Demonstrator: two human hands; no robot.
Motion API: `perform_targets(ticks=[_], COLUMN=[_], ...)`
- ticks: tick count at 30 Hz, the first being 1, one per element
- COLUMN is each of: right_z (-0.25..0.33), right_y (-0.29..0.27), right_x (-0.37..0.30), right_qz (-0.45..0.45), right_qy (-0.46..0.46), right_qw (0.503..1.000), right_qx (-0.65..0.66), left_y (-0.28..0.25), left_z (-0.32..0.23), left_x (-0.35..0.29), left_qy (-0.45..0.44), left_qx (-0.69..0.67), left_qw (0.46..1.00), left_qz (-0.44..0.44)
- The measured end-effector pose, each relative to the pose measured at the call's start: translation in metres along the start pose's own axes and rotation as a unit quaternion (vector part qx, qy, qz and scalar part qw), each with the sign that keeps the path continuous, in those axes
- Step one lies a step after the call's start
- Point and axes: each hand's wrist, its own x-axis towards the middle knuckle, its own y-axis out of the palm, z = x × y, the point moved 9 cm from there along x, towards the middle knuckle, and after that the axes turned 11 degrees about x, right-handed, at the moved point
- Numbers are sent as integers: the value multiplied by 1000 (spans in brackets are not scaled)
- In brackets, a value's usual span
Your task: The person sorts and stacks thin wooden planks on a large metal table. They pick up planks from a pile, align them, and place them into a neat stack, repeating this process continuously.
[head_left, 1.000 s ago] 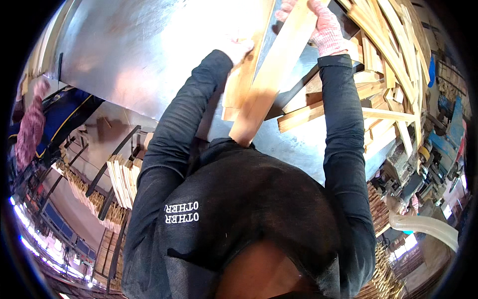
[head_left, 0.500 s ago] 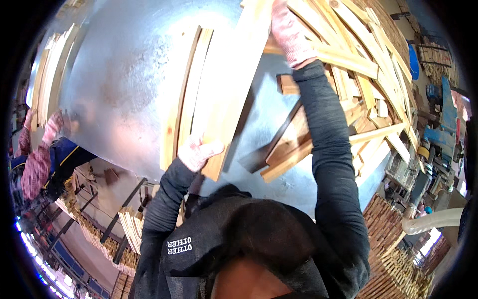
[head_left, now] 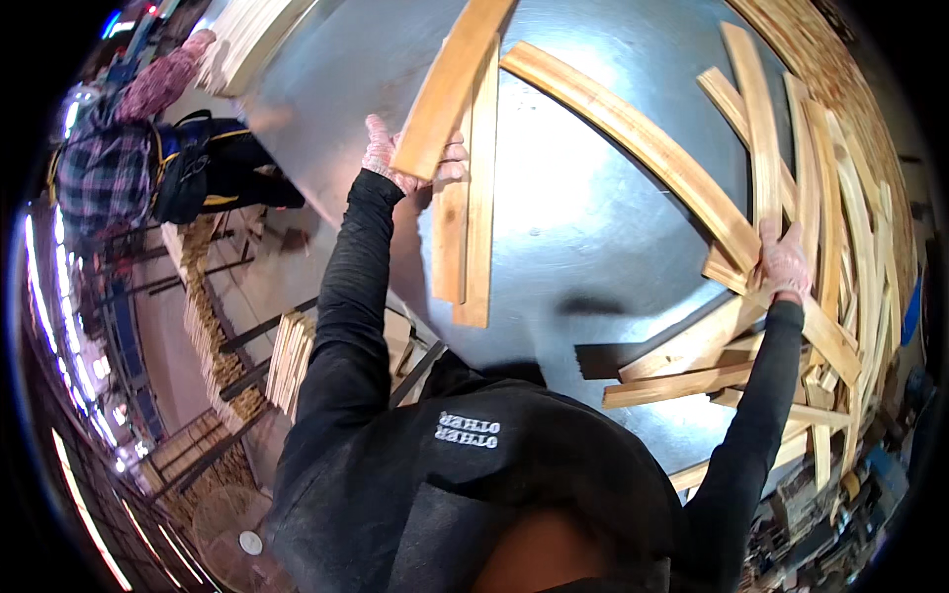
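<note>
Left hand [head_left: 395, 158] in pink knit glove at 11 o'clock, fingers [head_left: 450, 166] curled around lower end of long pale wooden slat [head_left: 450, 84], slat lifted, tilted toward 12 o'clock. Two narrower pale wood strips [head_left: 467, 227] flat on shiny grey metal table [head_left: 583, 217], just under that hand. Right hand [head_left: 786, 262], gloved, at 3 o'clock, fingers pressed on loose heap of curved light wooden slats [head_left: 840, 247]; grip unclear. Person in plaid shirt [head_left: 104, 168] at 9 o'clock.

A long, pale wooden slat [head_left: 450, 84] is held tilted above the grey metal tabletop, its lower end gripped. Two similar slats [head_left: 467, 208] are laid flat beneath it, side by side. A loose heap of pale wooden slats [head_left: 791, 296] is spread across the right side, criss-crossed.
</note>
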Motion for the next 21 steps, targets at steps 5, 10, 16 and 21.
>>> perform_targets(ticks=[5, 10, 16, 21], right_z=[49, 96, 118, 203], right_y=[37, 27, -21, -2], right_x=[-30, -64, -55, -112], right_qz=[44, 60, -71, 428], right_qy=[5, 36, -145, -115], right_qw=[999, 970, 949, 397], right_qx=[-2, 233, 271, 804], left_y=[-62, -22, 65, 122], left_z=[16, 4, 53, 126], left_x=[-13, -38, -46, -32], left_qy=[-70, 81, 122, 113], left_qx=[83, 250, 344, 306], left_qw=[988, 961, 931, 945], left_qz=[114, -86, 11, 33])
